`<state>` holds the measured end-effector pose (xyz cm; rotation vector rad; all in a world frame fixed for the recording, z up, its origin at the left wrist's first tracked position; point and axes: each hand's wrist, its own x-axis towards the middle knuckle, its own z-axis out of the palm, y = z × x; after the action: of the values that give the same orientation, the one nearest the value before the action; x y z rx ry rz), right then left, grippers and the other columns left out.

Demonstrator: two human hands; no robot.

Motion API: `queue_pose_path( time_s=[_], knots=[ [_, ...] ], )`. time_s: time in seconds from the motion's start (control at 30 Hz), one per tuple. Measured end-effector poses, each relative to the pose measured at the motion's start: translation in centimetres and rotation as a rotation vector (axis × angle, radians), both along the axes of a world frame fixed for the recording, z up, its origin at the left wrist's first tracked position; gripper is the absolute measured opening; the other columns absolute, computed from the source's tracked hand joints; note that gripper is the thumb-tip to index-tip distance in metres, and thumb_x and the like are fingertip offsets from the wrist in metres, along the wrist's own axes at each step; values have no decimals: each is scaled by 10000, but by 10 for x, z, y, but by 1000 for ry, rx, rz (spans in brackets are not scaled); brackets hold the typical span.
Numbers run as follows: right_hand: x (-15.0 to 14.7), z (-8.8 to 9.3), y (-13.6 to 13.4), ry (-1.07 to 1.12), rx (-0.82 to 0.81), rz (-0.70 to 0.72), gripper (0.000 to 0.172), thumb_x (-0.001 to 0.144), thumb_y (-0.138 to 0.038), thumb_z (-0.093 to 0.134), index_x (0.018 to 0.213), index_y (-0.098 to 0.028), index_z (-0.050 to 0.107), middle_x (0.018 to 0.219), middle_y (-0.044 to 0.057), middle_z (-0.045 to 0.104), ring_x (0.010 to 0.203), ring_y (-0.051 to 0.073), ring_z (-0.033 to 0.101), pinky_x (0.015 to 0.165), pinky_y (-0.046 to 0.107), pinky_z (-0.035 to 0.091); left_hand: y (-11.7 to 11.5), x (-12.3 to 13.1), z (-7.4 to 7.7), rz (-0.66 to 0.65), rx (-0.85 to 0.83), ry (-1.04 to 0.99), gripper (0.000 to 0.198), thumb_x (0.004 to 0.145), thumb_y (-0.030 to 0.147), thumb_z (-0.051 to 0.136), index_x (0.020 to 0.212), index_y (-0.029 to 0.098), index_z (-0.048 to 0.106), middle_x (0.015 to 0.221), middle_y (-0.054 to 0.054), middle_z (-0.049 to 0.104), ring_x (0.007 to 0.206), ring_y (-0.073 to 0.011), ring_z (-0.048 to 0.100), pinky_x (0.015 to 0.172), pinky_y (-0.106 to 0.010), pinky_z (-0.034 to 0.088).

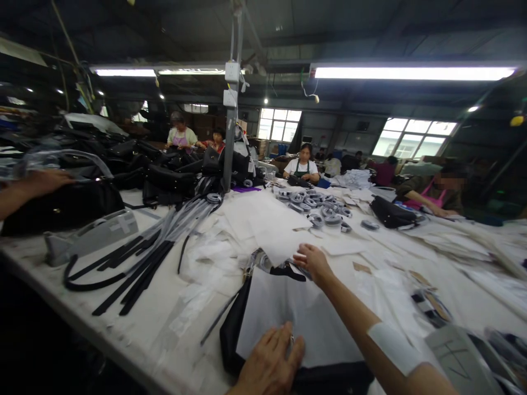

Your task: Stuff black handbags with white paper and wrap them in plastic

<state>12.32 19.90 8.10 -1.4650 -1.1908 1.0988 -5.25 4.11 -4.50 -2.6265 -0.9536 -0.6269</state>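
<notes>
A black bag (230, 337) lies on the table just in front of me, with a pale grey sheet (313, 312) over it. My left hand (272, 356) rests flat on the sheet, fingers spread, beside a small metal piece between thumb and forefinger. Over the bag's far edge is my right hand (315, 263), fingers bent and apart, with nothing visible in them. Close to its fingertips are a black strap piece (289, 272) and a large white paper sheet (272, 219). What lies under the grey sheet is hidden.
Another person's hand (45, 181) rests by a black bag (61, 208) at the left. Black straps (148, 269) lie left of centre, coiled wrapped straps (325, 211) farther back. A metal post (229, 142) rises beyond. People sit around the far side.
</notes>
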Motion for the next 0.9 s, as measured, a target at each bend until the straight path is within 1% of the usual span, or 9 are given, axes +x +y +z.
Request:
queue_pose_path(
  time_s=[0.17,0.27,0.33,0.43,0.53,0.67,0.73,0.83,0.9],
  knots=[
    [17,-34,-70,-409,86,245,343,751,-235,708,1090,-191,687,1062,79,701,1097,274,627,1050,441,423,-11,6,8,9,57,1,410,986,320,466,1367,169,452,1308,-202,623,1130,-255,654,939,-327,529],
    [27,-34,-109,-888,212,446,355,879,-274,592,1214,-176,657,1241,122,654,1206,265,570,1079,414,391,-29,17,3,6,178,-52,320,987,208,419,1293,195,513,1213,-169,684,1045,-220,692,886,-286,542],
    [32,-29,-127,-1058,193,503,399,931,-284,530,1304,-165,609,1304,141,627,1231,260,561,1079,406,399,-41,23,-2,16,243,-86,327,971,144,417,1272,202,529,1164,-150,709,1012,-205,703,870,-271,544],
    [35,-22,-147,-1123,110,523,534,936,-318,559,1444,-167,495,1485,165,483,1377,300,434,1147,475,319,-53,26,-4,17,251,-52,359,966,122,407,1304,175,514,1174,-160,704,1022,-212,704,867,-276,551],
    [31,-24,-167,-1110,121,594,573,971,-410,538,1506,-250,413,1588,109,328,1478,329,243,1188,586,181,-54,22,1,-4,162,-4,380,973,203,444,1345,137,480,1221,-180,681,1076,-237,686,902,-305,552],
    [23,-37,-191,-1044,133,602,530,1034,-518,376,1509,-285,405,1576,80,341,1468,329,267,1190,618,153,-50,7,6,-41,57,19,631,906,571,559,1356,141,461,1290,-208,637,1161,-295,644,950,-366,543],
    [21,-42,-197,-1033,150,552,560,1038,-536,339,1524,-259,380,1580,80,327,1474,336,246,1195,615,149,-51,-3,9,-79,20,63,734,868,653,573,1393,160,431,1324,-196,618,1190,-297,627,979,-376,529],
    [19,-47,-199,-1046,173,500,571,1027,-536,375,1520,-247,391,1577,81,339,1480,361,213,1189,642,121,-54,-15,28,-68,-106,75,769,869,668,568,1411,142,421,1324,-186,621,1181,-298,629,969,-370,534],
    [19,-50,-198,-1047,189,484,567,1015,-546,407,1509,-267,411,1574,74,351,1478,372,212,1184,658,100,-52,-15,51,16,-263,82,640,926,599,531,1364,136,472,1260,-176,657,1080,-287,676,875,-353,571]
  ],
)
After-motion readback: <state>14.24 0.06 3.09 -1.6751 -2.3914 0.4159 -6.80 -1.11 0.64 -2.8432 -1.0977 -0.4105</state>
